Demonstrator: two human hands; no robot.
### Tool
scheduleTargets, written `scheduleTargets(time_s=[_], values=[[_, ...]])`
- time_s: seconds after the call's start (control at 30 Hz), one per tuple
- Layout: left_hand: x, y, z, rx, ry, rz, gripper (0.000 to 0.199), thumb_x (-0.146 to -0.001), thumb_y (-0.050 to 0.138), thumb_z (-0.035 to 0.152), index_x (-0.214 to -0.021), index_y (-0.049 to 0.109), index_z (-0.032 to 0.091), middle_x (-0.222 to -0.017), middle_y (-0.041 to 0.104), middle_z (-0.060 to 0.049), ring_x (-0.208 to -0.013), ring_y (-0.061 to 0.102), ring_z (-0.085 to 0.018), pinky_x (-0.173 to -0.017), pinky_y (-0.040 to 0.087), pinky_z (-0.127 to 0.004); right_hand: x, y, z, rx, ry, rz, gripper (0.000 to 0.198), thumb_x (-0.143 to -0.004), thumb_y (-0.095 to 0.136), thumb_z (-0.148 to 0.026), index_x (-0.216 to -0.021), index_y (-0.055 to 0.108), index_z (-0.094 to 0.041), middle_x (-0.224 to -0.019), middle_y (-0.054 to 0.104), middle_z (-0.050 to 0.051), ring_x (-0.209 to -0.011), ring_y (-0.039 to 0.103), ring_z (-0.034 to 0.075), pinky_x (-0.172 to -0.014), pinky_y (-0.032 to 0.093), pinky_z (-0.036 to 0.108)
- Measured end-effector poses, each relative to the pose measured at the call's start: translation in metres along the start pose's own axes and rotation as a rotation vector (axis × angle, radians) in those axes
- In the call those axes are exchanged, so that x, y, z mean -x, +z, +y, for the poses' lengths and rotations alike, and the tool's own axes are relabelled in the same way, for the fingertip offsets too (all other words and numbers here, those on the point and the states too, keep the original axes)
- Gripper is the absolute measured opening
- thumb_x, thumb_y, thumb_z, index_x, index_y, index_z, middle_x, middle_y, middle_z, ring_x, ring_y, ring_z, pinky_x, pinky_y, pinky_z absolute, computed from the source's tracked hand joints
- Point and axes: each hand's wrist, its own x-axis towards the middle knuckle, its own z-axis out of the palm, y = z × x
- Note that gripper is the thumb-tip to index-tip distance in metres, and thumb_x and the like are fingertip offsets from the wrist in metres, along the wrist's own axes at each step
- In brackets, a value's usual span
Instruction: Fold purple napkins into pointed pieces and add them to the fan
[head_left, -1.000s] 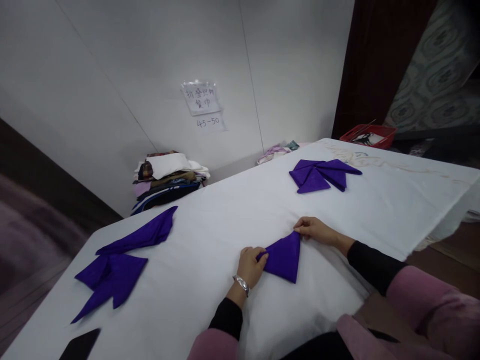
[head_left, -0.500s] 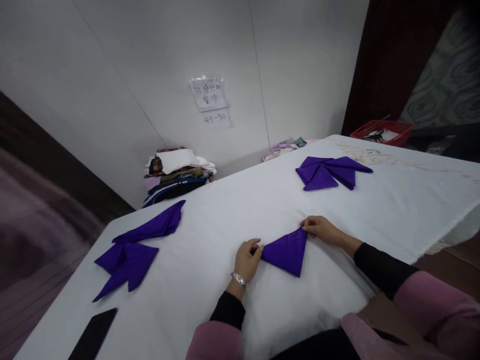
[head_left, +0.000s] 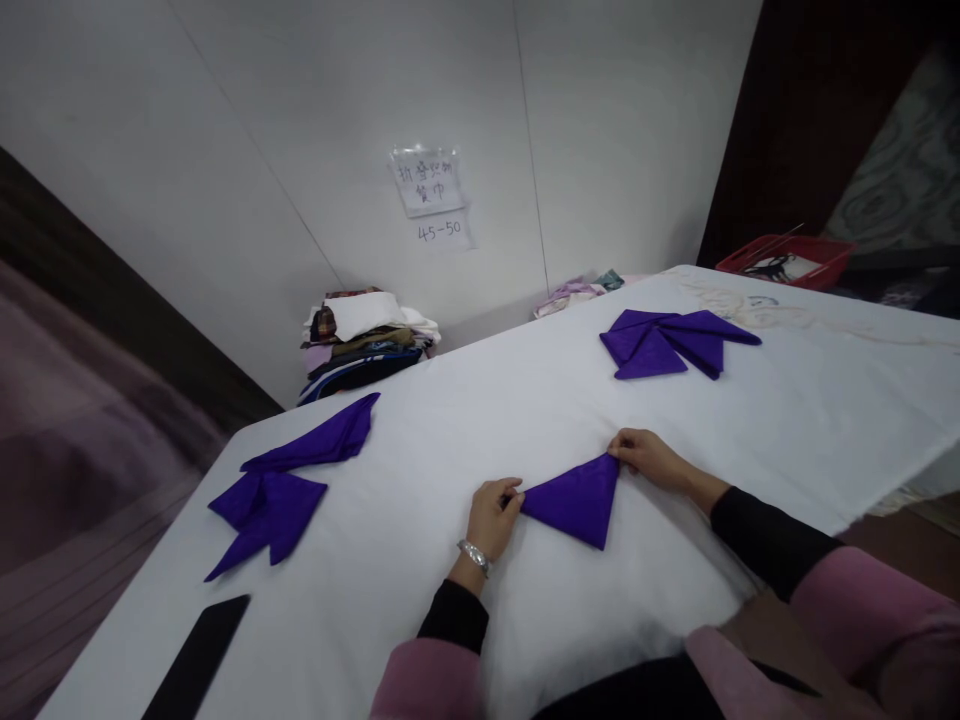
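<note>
A purple cloth napkin (head_left: 576, 503), folded into a triangle, lies near the front of the white-covered table (head_left: 480, 400). My left hand (head_left: 495, 515), with a silver bracelet at the wrist, pinches its left corner between thumb and fingers. At the upper right corner, my right hand (head_left: 646, 458) holds the cloth in a pinch. The third corner points toward me, touched by neither hand. Folded purple napkins (head_left: 277, 515) lie on the left part of the table, and another folded purple group (head_left: 675, 343) is at the far right.
A flat black object (head_left: 199, 660) lies at the table's lower left. Behind the table are a stack of folded clothes (head_left: 367, 345) and a smaller cloth pile (head_left: 574, 295). A red basket (head_left: 795, 262) stands at the back right. Paper signs (head_left: 431, 185) hang on the wall.
The whole view has shifted slightly, so the table and things on it appear a little further right. Both hands keep their pinch on the napkin's corners, and its shape looks the same.
</note>
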Motion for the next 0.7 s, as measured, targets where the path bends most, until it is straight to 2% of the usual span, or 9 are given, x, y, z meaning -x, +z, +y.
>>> scheduleTargets(time_s=[0.1,0.23,0.4,0.53,0.7], values=[[0.0,-0.001,0.006,-0.057,0.021,-0.001,0.02,-0.078,0.055,0.028,-0.094,0.065,0.022,-0.08,0.066,-0.001,-0.082,0.058,-0.018,-0.081,0.045,-0.036,0.0,0.0,-0.003,0.004,0.004,-0.008,0.015,-0.07,0.058,-0.033,-0.068,0.056,-0.018,-0.057,0.055,-0.002,-0.047,0.047,0.009,-0.044,0.037,0.022],[-0.004,0.004,0.025,-0.254,0.075,-0.029,0.022,-0.083,0.049,0.036,-0.087,0.066,0.023,-0.082,0.068,-0.002,-0.085,0.057,-0.02,-0.084,0.04,-0.039,-0.001,-0.001,-0.004,0.003,0.003,-0.023,0.014,-0.069,0.058,-0.031,-0.068,0.057,-0.017,-0.055,0.054,-0.003,-0.046,0.046,0.009,-0.043,0.036,0.022],[-0.013,0.02,0.043,-0.343,0.112,-0.108,0.018,-0.082,0.05,0.03,-0.084,0.066,0.023,-0.082,0.067,-0.003,-0.084,0.056,-0.021,-0.08,0.039,-0.039,-0.003,-0.001,-0.004,0.029,-0.022,-0.021,0.013,-0.069,0.058,-0.03,-0.068,0.058,-0.017,-0.055,0.055,-0.003,-0.047,0.046,0.01,-0.044,0.036,0.022],[-0.01,0.023,0.04,-0.305,0.07,-0.075,0.018,-0.082,0.05,0.027,-0.083,0.067,0.023,-0.081,0.067,-0.003,-0.082,0.055,-0.021,-0.077,0.041,-0.038,-0.004,-0.002,-0.007,0.079,-0.031,-0.021,0.011,-0.068,0.057,-0.028,-0.066,0.057,-0.018,-0.053,0.054,-0.003,-0.047,0.046,0.01,-0.045,0.036,0.022],[0.007,0.011,0.019,-0.139,-0.002,0.02,0.016,-0.08,0.053,0.024,-0.089,0.066,0.021,-0.088,0.067,-0.003,-0.09,0.056,-0.02,-0.084,0.043,-0.038,-0.008,-0.004,-0.012,0.117,-0.066,-0.044,0.012,-0.068,0.057,-0.029,-0.063,0.056,-0.018,-0.051,0.052,-0.003,-0.048,0.045,0.01,-0.047,0.035,0.023]])
